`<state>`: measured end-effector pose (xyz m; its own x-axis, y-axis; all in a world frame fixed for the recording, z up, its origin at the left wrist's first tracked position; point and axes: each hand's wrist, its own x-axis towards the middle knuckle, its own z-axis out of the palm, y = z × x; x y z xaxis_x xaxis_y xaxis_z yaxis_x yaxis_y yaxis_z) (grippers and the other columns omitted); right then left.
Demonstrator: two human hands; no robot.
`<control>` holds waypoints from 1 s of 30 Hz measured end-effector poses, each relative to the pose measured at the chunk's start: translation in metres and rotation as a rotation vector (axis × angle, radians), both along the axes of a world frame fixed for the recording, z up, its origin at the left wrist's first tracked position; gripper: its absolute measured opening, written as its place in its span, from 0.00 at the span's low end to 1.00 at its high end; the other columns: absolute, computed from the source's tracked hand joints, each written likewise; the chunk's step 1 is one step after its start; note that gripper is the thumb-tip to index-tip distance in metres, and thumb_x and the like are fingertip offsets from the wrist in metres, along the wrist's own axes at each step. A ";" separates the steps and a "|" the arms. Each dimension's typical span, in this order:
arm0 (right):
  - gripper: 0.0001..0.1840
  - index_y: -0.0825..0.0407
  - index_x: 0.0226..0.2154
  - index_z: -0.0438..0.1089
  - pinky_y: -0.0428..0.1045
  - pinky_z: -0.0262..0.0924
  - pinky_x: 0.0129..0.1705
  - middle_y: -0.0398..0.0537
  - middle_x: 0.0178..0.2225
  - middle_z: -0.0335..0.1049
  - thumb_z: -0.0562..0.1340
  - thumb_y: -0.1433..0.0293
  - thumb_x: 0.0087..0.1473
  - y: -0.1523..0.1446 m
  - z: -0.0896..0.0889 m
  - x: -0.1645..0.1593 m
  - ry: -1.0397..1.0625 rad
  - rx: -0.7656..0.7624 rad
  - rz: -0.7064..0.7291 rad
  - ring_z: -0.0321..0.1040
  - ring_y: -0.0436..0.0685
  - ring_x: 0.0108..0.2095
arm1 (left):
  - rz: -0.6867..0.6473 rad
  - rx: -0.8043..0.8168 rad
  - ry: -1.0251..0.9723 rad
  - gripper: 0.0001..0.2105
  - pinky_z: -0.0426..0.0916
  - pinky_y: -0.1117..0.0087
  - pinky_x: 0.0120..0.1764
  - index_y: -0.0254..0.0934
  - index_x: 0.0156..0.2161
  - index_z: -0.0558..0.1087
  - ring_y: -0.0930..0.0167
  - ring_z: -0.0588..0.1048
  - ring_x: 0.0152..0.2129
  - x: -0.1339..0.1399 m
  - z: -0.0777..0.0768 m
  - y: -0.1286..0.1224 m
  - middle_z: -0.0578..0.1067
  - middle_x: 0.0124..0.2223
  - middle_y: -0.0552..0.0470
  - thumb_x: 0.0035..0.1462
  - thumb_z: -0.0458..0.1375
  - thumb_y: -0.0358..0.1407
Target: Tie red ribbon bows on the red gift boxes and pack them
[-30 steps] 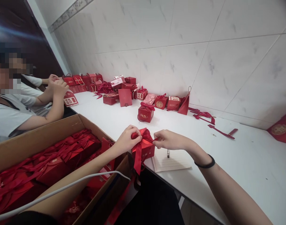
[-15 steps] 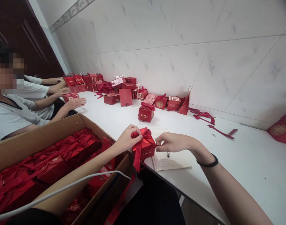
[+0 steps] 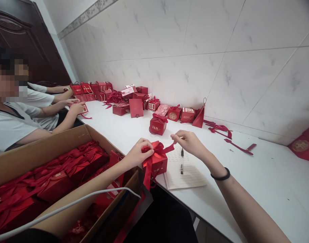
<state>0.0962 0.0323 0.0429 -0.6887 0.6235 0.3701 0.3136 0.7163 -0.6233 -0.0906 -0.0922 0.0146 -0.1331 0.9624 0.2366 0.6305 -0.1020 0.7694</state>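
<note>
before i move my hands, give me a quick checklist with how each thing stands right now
1. Left hand pinching the red ribbon on top of the red box: ok.
2. Right hand gripping the ribbon's loose end: cannot tell; the fingertips are close to it, contact is unclear.
3. Box supported by the table: cannot tell; it is at the edge, underside hidden.
4. Notebook out of the way: not ok; it lies right beside the box, with a pen on it.
5. White cable away from both hands: ok.

Pale, diffuse light surrounds me, leaving soft shadows on the white table point(image 3: 255, 182). The held red box point(image 3: 160, 166) gleams; the view darkens at its top right corner
</note>
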 end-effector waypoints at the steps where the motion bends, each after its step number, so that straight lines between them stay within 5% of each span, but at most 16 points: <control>1: 0.16 0.53 0.22 0.68 0.49 0.59 0.35 0.47 0.28 0.70 0.56 0.62 0.55 0.000 -0.003 -0.001 -0.021 -0.019 0.037 0.66 0.54 0.30 | -0.002 -0.001 -0.007 0.05 0.60 0.63 0.51 0.38 0.30 0.68 0.69 0.68 0.40 0.000 -0.001 0.000 0.65 0.39 0.51 0.51 0.53 0.37; 4: 0.04 0.53 0.32 0.67 0.48 0.62 0.34 0.46 0.31 0.70 0.58 0.72 0.51 -0.004 -0.012 -0.006 -0.034 -0.001 0.173 0.67 0.53 0.31 | 0.005 0.002 -0.018 0.05 0.59 0.63 0.51 0.38 0.30 0.69 0.69 0.68 0.41 0.000 -0.001 0.000 0.65 0.40 0.51 0.51 0.53 0.37; 8: 0.10 0.53 0.37 0.66 0.48 0.63 0.35 0.47 0.35 0.69 0.56 0.78 0.51 -0.013 -0.019 -0.014 0.009 0.102 0.290 0.67 0.52 0.34 | 0.007 0.004 -0.037 0.06 0.60 0.64 0.51 0.38 0.31 0.70 0.68 0.68 0.42 0.001 0.000 0.001 0.65 0.41 0.51 0.51 0.53 0.38; 22: 0.03 0.53 0.32 0.63 0.49 0.60 0.34 0.47 0.30 0.68 0.55 0.74 0.52 -0.033 -0.034 -0.028 0.124 0.319 -0.024 0.65 0.54 0.29 | -0.013 -0.010 -0.047 0.08 0.60 0.65 0.51 0.38 0.32 0.69 0.69 0.67 0.42 0.001 -0.002 0.000 0.64 0.41 0.51 0.52 0.53 0.40; 30: 0.02 0.52 0.31 0.59 0.49 0.60 0.33 0.47 0.30 0.65 0.52 0.73 0.52 -0.033 -0.031 -0.028 0.274 0.282 0.084 0.63 0.54 0.30 | -0.025 0.023 -0.037 0.07 0.58 0.64 0.52 0.38 0.32 0.68 0.69 0.66 0.43 0.002 -0.001 0.000 0.65 0.41 0.51 0.54 0.51 0.39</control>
